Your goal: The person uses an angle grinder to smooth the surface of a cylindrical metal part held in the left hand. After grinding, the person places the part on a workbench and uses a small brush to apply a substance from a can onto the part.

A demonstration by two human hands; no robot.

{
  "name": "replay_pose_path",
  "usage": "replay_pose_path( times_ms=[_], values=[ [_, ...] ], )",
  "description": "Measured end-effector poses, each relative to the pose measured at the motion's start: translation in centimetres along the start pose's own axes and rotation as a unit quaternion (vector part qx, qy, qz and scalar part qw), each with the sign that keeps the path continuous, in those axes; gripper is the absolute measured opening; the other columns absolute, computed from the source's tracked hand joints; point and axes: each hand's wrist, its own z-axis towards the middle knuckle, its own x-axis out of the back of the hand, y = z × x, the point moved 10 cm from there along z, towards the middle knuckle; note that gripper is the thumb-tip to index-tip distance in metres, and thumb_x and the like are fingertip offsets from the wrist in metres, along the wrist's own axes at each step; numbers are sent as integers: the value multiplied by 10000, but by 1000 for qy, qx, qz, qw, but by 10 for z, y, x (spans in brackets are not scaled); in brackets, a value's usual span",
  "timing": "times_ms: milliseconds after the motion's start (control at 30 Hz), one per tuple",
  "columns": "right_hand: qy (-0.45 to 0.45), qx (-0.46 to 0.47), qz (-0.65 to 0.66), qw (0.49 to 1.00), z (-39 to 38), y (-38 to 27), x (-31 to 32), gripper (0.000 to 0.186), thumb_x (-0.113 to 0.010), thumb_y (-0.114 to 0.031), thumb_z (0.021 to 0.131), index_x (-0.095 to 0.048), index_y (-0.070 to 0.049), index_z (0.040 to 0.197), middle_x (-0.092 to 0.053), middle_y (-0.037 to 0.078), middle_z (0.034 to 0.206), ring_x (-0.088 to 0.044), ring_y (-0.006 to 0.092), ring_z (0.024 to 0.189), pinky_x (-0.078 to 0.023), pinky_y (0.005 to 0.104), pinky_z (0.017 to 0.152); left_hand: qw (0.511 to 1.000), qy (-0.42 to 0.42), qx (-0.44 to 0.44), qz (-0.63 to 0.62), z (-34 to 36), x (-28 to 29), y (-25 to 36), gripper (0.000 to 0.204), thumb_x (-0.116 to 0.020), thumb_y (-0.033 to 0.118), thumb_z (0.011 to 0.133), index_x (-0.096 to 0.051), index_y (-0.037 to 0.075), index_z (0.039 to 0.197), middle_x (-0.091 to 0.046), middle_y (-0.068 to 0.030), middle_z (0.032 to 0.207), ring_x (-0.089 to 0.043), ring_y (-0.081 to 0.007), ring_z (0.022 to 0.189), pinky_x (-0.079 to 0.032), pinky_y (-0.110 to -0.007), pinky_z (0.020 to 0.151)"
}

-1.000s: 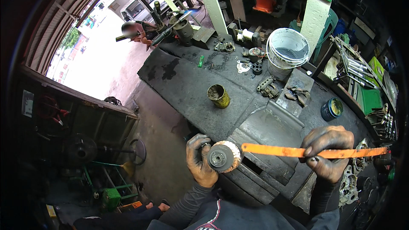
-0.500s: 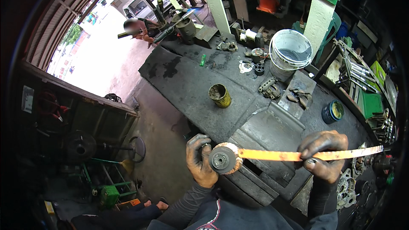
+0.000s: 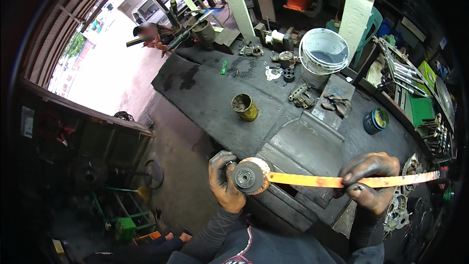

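Observation:
Blackened with grime, my left hand [image 3: 225, 183] is closed round the side of a round part with a dark ringed disc and a coppery, ridged rim; it looks like a motor armature [image 3: 247, 178]. A long yellow-orange strip [image 3: 305, 180] runs from the armature's rim out to the right. My right hand [image 3: 372, 178] pinches this strip between thumb and fingers, and its pale, worn end [image 3: 420, 178] sticks out beyond the hand. The strip looks nearly straight between the hands. Both hands are above the near edge of the dark workbench [image 3: 205, 93].
A yellow tin [image 3: 245, 109] stands mid-bench, a blue can [image 3: 375, 120] to the right. Farther back are a white bucket [image 3: 322, 54] and several metal parts [image 3: 301, 96]. A tool rack [image 3: 403, 76] lines the right side. Another person [image 3: 151, 36] is beyond the bench at far left.
The whole view has shifted slightly, so the bench and its things sit a little farther left. Both hands keep their hold on the armature and strip, with little visible movement.

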Motion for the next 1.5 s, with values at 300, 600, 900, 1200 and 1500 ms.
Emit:
replay_pose_path(
  times_ms=[300, 600, 900, 1200, 1500],
  values=[
    [-23, 24, 0, 999, 9, -3, -1, 190, -840, -129, 739, -744, 21, 807, -731, 149, 725, -723, 224, 637, -588, 313, 603, 1000, 1, -18, 7, -2, 0, -1, 145, -579, 90, 1014, -649, -18, 1080, -611, -139, 1141, -596, -239, 1085, -482, -372, 972],
    [-7, 11, -15, 1000, 13, 0, -1, 204, -842, -141, 744, -752, 24, 823, -737, 170, 749, -732, 230, 637, -601, 320, 610, 1000, -5, -17, 22, 0, -1, 0, 147, -578, 83, 1013, -651, -23, 1084, -613, -142, 1143, -600, -249, 1090, -484, -376, 976],
    [-10, 1, -17, 1000, -6, -2, -5, 201, -833, -147, 731, -755, 18, 816, -745, 170, 746, -743, 239, 642, -607, 321, 627, 999, -9, -32, 29, 1, -3, 8, 143, -591, 91, 1027, -650, -20, 1095, -613, -139, 1150, -601, -243, 1082, -484, -373, 971],
    [20, -25, 2, 999, 5, 2, 0, 179, -838, -109, 775, -750, 37, 829, -738, 164, 746, -733, 226, 633, -603, 314, 599, 1000, -21, -19, -4, 0, -2, -3, 139, -594, 87, 1026, -649, -17, 1101, -612, -136, 1152, -603, -232, 1069, -491, -363, 958],
    [7, -22, 4, 1000, -8, -4, -2, 198, -833, -122, 734, -756, 33, 831, -744, 179, 761, -739, 242, 656, -608, 333, 625, 999, -39, 9, -8, -1, 0, -15, 145, -605, 105, 1031, -648, -16, 1099, -625, -144, 1151, -609, -242, 1086, -480, -373, 984]
  ],
)
